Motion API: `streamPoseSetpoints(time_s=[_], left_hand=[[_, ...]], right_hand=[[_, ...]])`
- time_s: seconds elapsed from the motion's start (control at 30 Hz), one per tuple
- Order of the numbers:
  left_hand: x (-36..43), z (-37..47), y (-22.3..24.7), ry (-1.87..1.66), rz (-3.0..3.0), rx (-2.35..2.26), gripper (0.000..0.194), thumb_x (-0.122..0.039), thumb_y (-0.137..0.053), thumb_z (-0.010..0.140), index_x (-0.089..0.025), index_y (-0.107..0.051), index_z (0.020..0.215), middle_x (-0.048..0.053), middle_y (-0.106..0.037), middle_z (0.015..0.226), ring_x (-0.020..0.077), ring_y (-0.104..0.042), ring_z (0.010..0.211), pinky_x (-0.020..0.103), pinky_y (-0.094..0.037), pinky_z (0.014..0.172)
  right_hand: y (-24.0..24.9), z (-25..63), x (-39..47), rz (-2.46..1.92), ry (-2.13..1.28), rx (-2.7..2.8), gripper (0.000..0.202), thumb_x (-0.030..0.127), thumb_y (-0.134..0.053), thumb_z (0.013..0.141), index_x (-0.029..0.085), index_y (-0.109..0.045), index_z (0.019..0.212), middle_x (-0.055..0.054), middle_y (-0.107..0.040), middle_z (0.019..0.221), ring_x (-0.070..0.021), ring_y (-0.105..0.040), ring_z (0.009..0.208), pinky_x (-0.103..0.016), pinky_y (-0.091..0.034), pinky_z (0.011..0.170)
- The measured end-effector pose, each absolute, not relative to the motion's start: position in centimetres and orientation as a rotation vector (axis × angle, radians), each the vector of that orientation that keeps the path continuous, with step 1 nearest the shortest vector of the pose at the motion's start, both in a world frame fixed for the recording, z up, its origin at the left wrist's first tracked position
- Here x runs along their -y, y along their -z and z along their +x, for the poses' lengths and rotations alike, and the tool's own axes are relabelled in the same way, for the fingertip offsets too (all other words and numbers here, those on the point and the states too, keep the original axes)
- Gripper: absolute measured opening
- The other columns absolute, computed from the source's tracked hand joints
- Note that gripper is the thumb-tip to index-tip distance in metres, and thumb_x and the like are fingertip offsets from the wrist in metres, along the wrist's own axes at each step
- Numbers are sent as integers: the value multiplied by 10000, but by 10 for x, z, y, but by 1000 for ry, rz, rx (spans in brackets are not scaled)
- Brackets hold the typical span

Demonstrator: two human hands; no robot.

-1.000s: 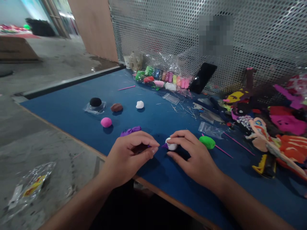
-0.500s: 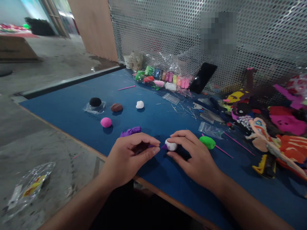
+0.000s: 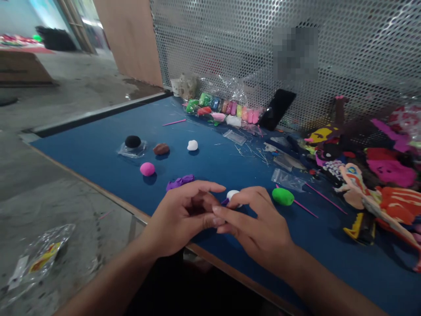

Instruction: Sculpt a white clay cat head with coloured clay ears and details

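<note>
My left hand (image 3: 187, 210) is curled above the near part of the table, index finger raised and thumb meeting the fingertips of my right hand (image 3: 259, 219). Whatever lies between the touching fingertips is hidden. Just behind my right fingers, a white clay ball (image 3: 233, 194) with a purple pointed piece (image 3: 225, 201) on its left side rests on the table, partly covered. Beyond my left hand lies a crumpled purple clay lump (image 3: 180, 181). To the right of my right hand is a green clay lump (image 3: 283, 196) on a pink stick (image 3: 305, 208).
Pink (image 3: 147, 169), brown (image 3: 161, 149), black (image 3: 133, 141) and white (image 3: 192, 145) clay lumps sit on the blue table (image 3: 108, 140). Bagged clay (image 3: 230, 107) and a phone (image 3: 278, 109) stand by the perforated metal panel. Clay figures (image 3: 388, 171) and a yellow-black cutter (image 3: 360, 229) crowd the right.
My right hand has left the white ball and come left and nearer, so its fingertips meet my left thumb. A bit of purple between my left fingertips no longer shows.
</note>
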State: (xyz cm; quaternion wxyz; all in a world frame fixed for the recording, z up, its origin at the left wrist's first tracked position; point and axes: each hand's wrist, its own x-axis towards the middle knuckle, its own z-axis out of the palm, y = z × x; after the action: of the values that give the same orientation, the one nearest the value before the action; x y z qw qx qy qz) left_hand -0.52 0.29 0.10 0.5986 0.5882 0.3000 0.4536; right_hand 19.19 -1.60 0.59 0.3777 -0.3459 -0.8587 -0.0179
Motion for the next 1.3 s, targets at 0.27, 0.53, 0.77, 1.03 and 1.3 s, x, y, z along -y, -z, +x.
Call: streamPoseSetpoints(time_s=[0.27,0.53,0.77,1.03,1.3], left_hand=[[-6,-13,0,-865,1145,-506,504,-167,-705,866,-252,-582,1347,94,-766,1077,220,-732,988,277,-606,768],[6,-10,-3,-802,775,-272,611,-281,-741,825,-280,-548,1404,117,-706,1232,273,-693,1089,420,-533,995],[9,2,-7,-1162,1540,-778,143,-190,-640,910,-238,-753,982,27,-764,862,153,-711,803,252,-573,765],[5,4,6,-1254,2007,-841,353,-154,-681,882,-294,-646,1204,-49,-687,809,86,-624,714,200,-493,704],[2,2,4,-1259,1968,-765,196,-150,-701,867,-234,-763,1033,10,-709,854,100,-654,747,190,-511,671]], right_hand=[[-13,189,20,-914,167,2038,285,103,-617,929,302,-713,1110,-32,-679,858,-172,-647,801,-323,-554,699],[-4,200,25,-909,141,2158,490,105,-615,929,319,-568,1367,-53,-716,1056,-222,-675,981,-366,-588,836],[-13,199,26,-958,-93,1922,444,42,-548,935,303,-653,1278,-35,-698,987,-171,-694,864,-298,-602,730],[-12,194,20,-998,-573,1825,339,106,-545,940,296,-707,1169,-21,-733,967,-153,-726,799,-290,-628,704],[-10,190,22,-1017,-1118,1445,34,229,-760,812,219,-729,822,18,-744,634,-149,-717,535,-237,-607,533]])
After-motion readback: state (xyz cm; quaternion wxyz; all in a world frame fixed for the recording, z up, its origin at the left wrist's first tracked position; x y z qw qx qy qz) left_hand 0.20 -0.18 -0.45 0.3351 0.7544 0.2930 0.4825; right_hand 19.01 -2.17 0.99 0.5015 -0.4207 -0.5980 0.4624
